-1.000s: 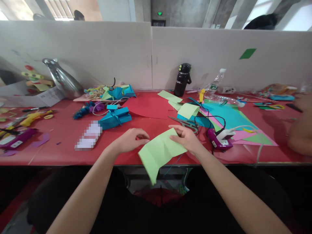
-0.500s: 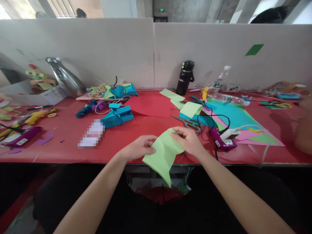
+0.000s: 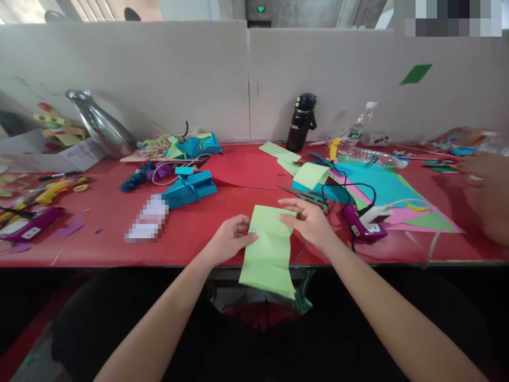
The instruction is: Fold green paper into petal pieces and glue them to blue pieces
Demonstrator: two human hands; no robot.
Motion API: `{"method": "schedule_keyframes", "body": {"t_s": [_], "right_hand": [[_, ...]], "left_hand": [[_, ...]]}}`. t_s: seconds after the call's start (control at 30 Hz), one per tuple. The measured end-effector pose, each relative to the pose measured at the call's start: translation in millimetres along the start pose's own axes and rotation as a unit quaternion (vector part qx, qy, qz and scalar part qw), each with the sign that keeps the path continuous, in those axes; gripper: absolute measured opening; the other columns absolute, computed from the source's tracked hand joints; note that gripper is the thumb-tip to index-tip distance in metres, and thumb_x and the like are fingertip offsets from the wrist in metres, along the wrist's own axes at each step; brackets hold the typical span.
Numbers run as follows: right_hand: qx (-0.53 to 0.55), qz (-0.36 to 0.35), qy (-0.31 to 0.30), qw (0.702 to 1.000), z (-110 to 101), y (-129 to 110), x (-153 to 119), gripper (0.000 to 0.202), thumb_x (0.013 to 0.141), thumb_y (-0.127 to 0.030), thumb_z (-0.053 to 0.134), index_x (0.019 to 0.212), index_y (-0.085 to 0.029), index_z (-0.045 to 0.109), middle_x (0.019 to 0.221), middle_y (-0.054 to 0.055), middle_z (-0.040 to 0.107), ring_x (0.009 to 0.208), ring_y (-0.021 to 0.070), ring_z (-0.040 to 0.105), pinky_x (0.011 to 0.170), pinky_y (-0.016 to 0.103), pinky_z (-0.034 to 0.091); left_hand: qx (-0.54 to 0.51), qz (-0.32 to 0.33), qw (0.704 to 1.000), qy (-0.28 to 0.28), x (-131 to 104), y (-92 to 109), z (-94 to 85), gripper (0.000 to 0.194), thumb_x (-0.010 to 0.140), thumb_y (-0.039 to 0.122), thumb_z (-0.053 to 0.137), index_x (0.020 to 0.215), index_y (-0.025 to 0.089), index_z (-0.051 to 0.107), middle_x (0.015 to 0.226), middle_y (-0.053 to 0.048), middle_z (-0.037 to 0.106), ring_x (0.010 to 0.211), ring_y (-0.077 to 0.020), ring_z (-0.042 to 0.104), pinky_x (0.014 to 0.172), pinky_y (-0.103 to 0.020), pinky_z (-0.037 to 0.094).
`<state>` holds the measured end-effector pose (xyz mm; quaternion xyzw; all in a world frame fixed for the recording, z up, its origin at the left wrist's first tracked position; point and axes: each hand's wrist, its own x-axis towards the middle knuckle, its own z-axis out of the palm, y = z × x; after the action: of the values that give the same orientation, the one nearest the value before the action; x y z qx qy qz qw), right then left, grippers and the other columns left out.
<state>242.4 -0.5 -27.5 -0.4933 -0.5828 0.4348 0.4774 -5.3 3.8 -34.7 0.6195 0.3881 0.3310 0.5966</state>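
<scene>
At the near edge of the red table (image 3: 226, 225), between the person's two hands, a creased light green paper (image 3: 268, 254) is hanging upright with its lower part reaching down past the tabletop, its bottom right corner sticking out. The left hand (image 3: 230, 241) is gripping its left side, the thumb lying across the front and the other fingers curling close together at the edge; how firmly they are pressing behind the sheet, I cannot tell. The right hand (image 3: 310, 223) is pinching the upper right corner, its thumb resting on the front while the forefinger is stretching out by the top edge, somewhat apart from the others, which are partly hidden. Just beyond the right hand, scissors (image 3: 314, 199) are lying beside a curled green piece (image 3: 312, 176), and a purple power strip (image 3: 365, 228) is sitting to the right with a white adapter (image 3: 374, 214) plugged in. To the left of the paper, a folded blue paper model (image 3: 186, 189) is resting next to a pixelated item (image 3: 147, 218). A large red sheet (image 3: 246, 171) is lying farther back, and a black bottle (image 3: 302, 122) is standing near the white partition (image 3: 159, 74). At the far right, another person's blurred arm (image 3: 491, 204) is resting over the table.
</scene>
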Motion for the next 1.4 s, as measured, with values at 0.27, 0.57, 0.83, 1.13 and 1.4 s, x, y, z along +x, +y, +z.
{"method": "schedule_keyframes", "body": {"t_s": [0.27, 0.57, 0.83, 1.13, 1.4], "right_hand": [[0.202, 0.080, -0.059, 0.974, 15.6, 9.8, -3.9, 0.030, 0.082, -0.044, 0.078, 0.100, -0.019, 0.077, 0.098, 0.008, 0.078, 0.089, 0.0246, 0.072, 0.089, 0.043, 0.055], [0.167, 0.050, -0.016, 0.984, 16.9, 27.9, 4.9, 0.027, 0.078, -0.046, 0.081, 0.089, -0.021, 0.076, 0.084, 0.004, 0.075, 0.077, 0.0213, 0.068, 0.073, 0.034, 0.053], [0.137, 0.085, -0.019, 0.987, 19.2, 23.3, -1.5, 0.034, 0.075, -0.052, 0.080, 0.085, -0.019, 0.075, 0.076, 0.003, 0.073, 0.061, 0.0190, 0.064, 0.055, 0.030, 0.048], [0.093, 0.062, -0.048, 0.993, 23.0, 17.4, -3.1, 0.042, 0.078, -0.062, 0.073, 0.082, -0.020, 0.070, 0.071, 0.000, 0.066, 0.061, 0.0167, 0.058, 0.055, 0.029, 0.045], [0.157, 0.050, -0.086, 0.983, 25.4, 10.2, -2.8, 0.039, 0.083, -0.057, 0.072, 0.105, -0.025, 0.066, 0.090, 0.003, 0.075, 0.074, 0.0196, 0.068, 0.064, 0.030, 0.050]], "left_hand": [[-0.044, 0.030, 0.999, 0.009, -0.7, -3.0, 3.3, 0.030, 0.086, 0.034, 0.074, 0.110, 0.016, 0.069, 0.113, -0.012, 0.075, 0.099, -0.0273, 0.074, 0.083, -0.038, 0.060], [0.023, 0.029, 0.999, 0.028, 0.9, -5.3, -3.1, 0.035, 0.087, 0.036, 0.070, 0.117, 0.018, 0.075, 0.114, -0.010, 0.077, 0.099, -0.0271, 0.073, 0.080, -0.035, 0.057], [-0.015, 0.005, 0.999, -0.044, -0.1, 6.8, -3.5, 0.042, 0.095, 0.052, 0.057, 0.093, 0.015, 0.076, 0.090, -0.010, 0.075, 0.080, -0.0204, 0.068, 0.073, -0.032, 0.054], [-0.031, -0.033, 0.998, -0.036, -0.5, 14.1, 18.5, 0.040, 0.087, 0.057, 0.067, 0.093, 0.019, 0.057, 0.075, 0.001, 0.064, 0.069, -0.0150, 0.063, 0.065, -0.027, 0.049], [-0.090, -0.084, 0.992, -0.035, -0.3, 13.8, 28.1, 0.057, 0.077, 0.036, 0.083, 0.122, 0.018, 0.054, 0.102, -0.011, 0.073, 0.093, -0.0269, 0.073, 0.078, -0.039, 0.057]]}}
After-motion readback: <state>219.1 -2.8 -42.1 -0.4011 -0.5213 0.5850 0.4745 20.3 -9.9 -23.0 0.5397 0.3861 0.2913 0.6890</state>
